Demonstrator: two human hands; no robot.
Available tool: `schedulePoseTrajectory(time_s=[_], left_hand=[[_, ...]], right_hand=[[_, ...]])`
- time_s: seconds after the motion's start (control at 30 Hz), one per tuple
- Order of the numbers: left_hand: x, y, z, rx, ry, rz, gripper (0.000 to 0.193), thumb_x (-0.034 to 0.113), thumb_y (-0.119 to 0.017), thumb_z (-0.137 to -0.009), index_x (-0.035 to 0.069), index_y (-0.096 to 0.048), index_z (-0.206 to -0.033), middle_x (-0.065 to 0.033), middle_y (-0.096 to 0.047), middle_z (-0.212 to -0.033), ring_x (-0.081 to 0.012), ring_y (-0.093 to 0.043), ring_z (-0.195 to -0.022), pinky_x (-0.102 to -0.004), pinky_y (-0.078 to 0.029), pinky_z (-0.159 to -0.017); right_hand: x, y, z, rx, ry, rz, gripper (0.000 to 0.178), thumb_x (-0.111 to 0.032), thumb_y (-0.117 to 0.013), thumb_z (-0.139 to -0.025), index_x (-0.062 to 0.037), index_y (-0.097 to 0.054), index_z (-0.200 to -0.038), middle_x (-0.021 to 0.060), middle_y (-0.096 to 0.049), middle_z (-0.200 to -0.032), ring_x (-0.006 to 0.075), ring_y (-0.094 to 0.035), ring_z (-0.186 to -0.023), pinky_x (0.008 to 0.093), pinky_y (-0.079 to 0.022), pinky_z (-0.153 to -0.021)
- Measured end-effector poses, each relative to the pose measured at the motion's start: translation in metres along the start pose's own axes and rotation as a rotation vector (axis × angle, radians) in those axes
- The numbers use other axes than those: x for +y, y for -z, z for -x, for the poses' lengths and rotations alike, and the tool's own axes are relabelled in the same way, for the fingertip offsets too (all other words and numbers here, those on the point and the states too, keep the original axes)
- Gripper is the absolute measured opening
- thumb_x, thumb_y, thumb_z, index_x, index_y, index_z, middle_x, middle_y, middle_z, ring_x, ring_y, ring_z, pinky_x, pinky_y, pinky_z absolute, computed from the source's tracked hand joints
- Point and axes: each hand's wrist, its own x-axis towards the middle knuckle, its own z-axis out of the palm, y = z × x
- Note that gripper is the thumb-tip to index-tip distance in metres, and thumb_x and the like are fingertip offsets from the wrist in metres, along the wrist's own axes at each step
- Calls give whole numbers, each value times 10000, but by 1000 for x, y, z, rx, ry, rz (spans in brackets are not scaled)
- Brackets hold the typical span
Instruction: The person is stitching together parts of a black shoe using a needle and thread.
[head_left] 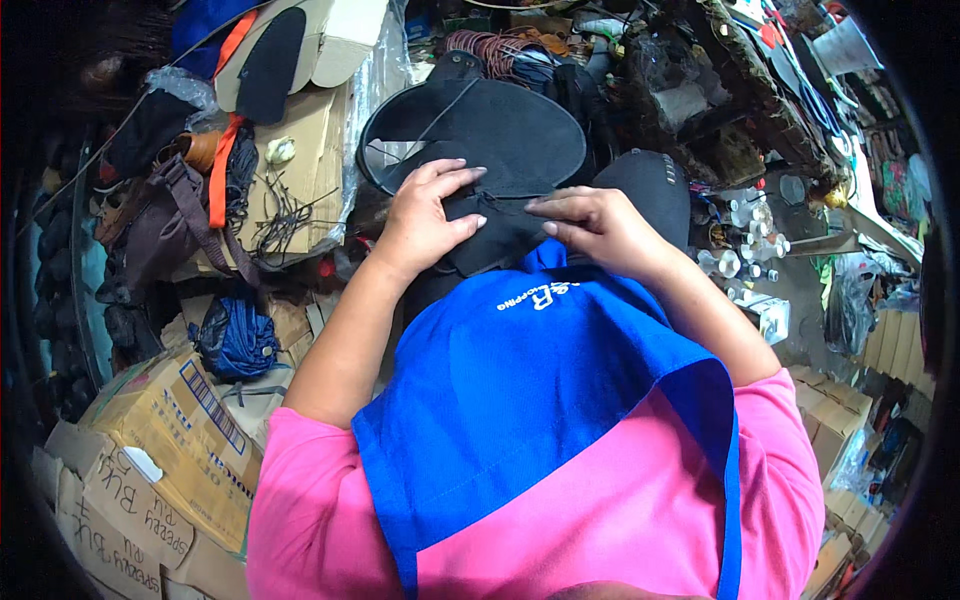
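A large dark oval piece, looking like black leather or fabric, lies over my lap with its wide end away from me. On its near side is a smaller folded black piece. My left hand grips the black material from the left, fingers over it and thumb apart, nearer me. From the right, my right hand closes its fingertips on the edge of the same material. Whether a needle or thread is between the fingers is too small to tell. A thin dark strand crosses the oval piece.
Flat cardboard at the left bears black cut pieces and an orange strap. Cardboard boxes stand at the lower left. Several small bottles stand at the right. Coiled reddish cord lies at the back.
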Motion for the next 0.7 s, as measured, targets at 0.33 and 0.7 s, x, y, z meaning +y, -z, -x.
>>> schedulePoseTrajectory(time_s=[0.33,0.7], left_hand=[[-1,-9,-2,97,-139,-145,231,84,-753,-702,95,-715,-930,-68,-688,-974,-275,-627,-959,-392,-495,-865],[-10,-3,-4,79,214,467,136,2,-615,-785,34,-680,-900,-84,-692,-876,-162,-652,-869,-298,-504,-814]], right_hand=[[41,-9,-18,207,-74,-44,198,-121,-718,-858,-58,-720,-1045,41,-611,-899,135,-611,-833,280,-506,-734],[45,-34,-45,247,54,161,143,-160,-737,-797,-59,-678,-878,103,-627,-891,285,-646,-843,382,-511,-744]])
